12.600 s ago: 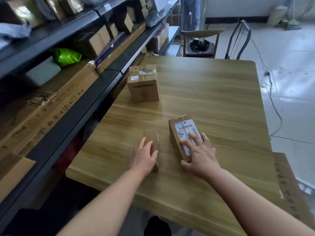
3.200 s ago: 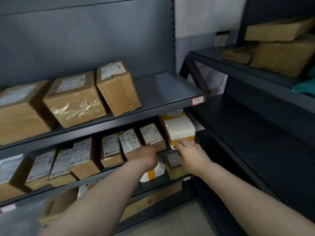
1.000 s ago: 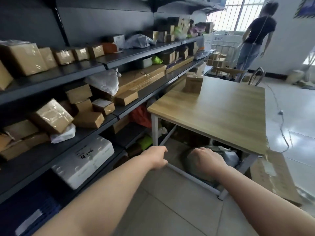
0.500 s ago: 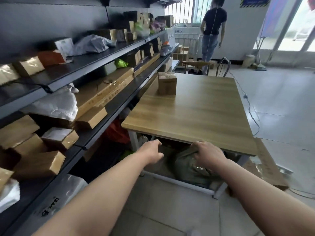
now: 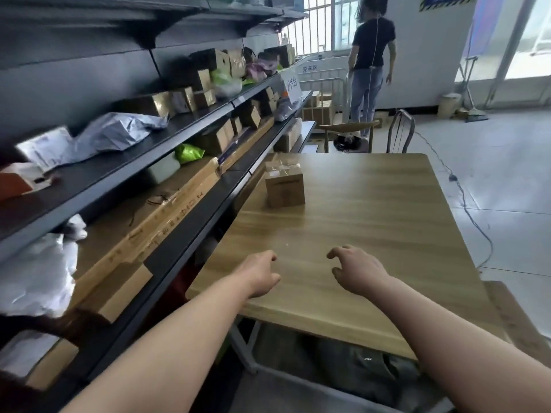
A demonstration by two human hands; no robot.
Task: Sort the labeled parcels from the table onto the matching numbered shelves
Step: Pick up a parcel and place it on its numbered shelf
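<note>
One taped cardboard parcel [image 5: 284,183] stands on the wooden table [image 5: 372,234], near its far left side. My left hand [image 5: 261,274] hovers over the table's near edge, fingers loosely curled, holding nothing. My right hand [image 5: 359,271] is beside it to the right, fingers spread and bent, also empty. Both hands are well short of the parcel. Dark metal shelves [image 5: 167,180] run along the left, loaded with boxes and bags.
A long flat carton [image 5: 155,222] lies on the shelf beside the table. A green bag [image 5: 188,152] and grey mailers [image 5: 113,135] sit on the shelves. A chair [image 5: 399,135] stands behind the table. A person [image 5: 371,61] stands at the back. A cable [image 5: 471,210] crosses the floor.
I have stepped up to the table: both empty hands, which were below its front edge, are now over the tabletop. The parcel on the table looks closer.
</note>
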